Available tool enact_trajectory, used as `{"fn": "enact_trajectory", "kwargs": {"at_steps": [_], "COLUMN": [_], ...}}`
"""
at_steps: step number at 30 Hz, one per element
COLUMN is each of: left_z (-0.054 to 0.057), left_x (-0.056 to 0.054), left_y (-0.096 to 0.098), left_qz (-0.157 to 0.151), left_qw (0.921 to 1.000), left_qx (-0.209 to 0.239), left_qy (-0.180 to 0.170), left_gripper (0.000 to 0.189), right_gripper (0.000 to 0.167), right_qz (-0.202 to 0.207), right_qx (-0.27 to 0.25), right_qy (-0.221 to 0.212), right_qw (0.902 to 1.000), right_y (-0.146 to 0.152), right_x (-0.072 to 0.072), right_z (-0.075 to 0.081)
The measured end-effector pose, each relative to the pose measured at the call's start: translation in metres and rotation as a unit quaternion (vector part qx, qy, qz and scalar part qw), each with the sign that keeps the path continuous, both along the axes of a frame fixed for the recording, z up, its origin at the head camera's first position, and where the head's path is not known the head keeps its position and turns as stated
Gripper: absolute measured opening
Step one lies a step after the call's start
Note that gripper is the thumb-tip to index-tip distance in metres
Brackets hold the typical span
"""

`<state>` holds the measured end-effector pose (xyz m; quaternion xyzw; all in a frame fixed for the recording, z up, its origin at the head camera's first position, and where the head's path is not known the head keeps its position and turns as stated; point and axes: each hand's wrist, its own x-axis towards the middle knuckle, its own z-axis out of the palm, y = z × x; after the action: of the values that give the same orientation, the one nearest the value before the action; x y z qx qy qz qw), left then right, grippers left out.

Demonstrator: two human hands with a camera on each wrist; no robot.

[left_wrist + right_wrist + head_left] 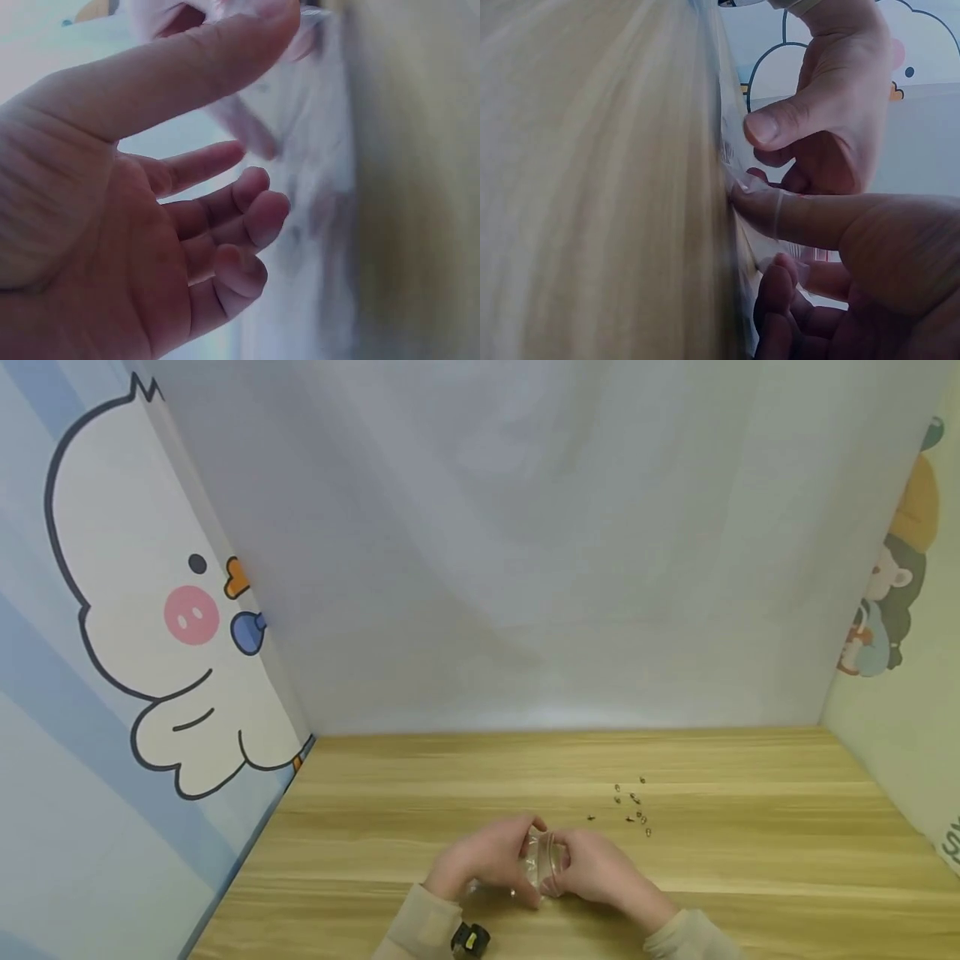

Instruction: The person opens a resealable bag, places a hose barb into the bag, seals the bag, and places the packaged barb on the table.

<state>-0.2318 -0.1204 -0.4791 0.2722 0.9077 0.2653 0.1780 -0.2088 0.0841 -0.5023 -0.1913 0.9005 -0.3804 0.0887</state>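
A clear plastic bag [534, 858] lies low over the table between my two hands. My right hand [600, 870] pinches its edge; in the right wrist view the thumb has a band of the clear film [778, 214] across it, with the fingers on the other side. My left hand [489, 862] arches over the left part of the bag. In the left wrist view its thumb is stretched out and the fingers [232, 214] are loosely bent, with a gap between them. Behind them the bag [315, 150] looks blurred.
Several tiny dark metallic pieces [637, 802] lie scattered on the wooden table [420, 777], beyond and right of my hands. A grey-white sheet [525, 568] rises at the back edge. Side walls with cartoon prints [135, 543] stand left and right. A small black device [470, 939] sits at the left wrist.
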Motion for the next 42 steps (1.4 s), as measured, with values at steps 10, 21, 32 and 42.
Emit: {"fn": "enact_trajectory", "kwargs": {"at_steps": [10,21,32,42], "left_z": [-0.0052,-0.0048,-0.0081,-0.0060], "left_x": [0.0005,-0.0008,0.0021,-0.0008], "left_y": [0.0032,0.0019,0.0049,0.0065], "left_qz": [0.008,0.018,0.016,0.000], "left_qw": [0.9999,0.9990,0.9996,0.9989], "left_qx": [0.008,0.033,-0.007,-0.013], "left_qy": [-0.010,-0.023,0.022,0.044], "left_gripper": [0.090,0.082,0.073,0.075], "right_gripper": [0.029,0.029,0.026,0.036], "right_qz": [0.002,0.000,0.013,-0.002], "right_qx": [0.003,0.014,-0.008,-0.001], "right_qy": [0.016,0.027,0.008,0.008], "right_qw": [0.9999,0.9995,0.9998,1.0000], "right_y": [-0.0019,-0.0037,0.0006,0.0034], "right_x": [0.0002,-0.0015,-0.0009,-0.0022], "right_z": [-0.0020,-0.0026,-0.0019,0.0029]}}
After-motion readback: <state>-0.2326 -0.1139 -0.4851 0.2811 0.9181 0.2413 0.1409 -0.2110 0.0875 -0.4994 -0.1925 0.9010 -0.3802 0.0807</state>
